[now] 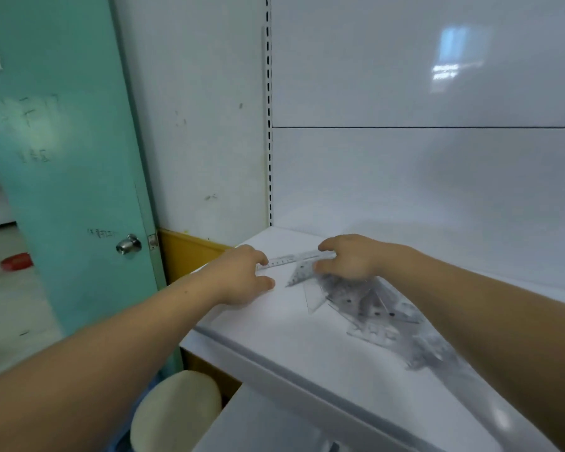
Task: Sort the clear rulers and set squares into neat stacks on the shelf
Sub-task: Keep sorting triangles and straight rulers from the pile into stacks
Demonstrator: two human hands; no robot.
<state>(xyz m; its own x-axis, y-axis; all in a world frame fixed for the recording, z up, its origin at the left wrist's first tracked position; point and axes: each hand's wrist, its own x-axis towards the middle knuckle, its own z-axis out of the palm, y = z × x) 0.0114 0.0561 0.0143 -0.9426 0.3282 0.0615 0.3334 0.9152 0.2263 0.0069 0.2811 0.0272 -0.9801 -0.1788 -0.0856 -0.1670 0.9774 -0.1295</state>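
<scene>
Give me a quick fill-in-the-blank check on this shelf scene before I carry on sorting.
1. The clear thing spanning from the left hand to the right hand is a straight ____.
2. The jumbled heap of clear set squares lies on the white ____.
3. That heap lies nearer the ____ hand.
4. The teal door carries a round metal ____.
Missing words: ruler; shelf; right; knob.

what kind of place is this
Probably a shop or school supply room: a white shelf hung on a slotted upright, a loose pile of clear rulers and set squares on it, and a green door beside it.
</scene>
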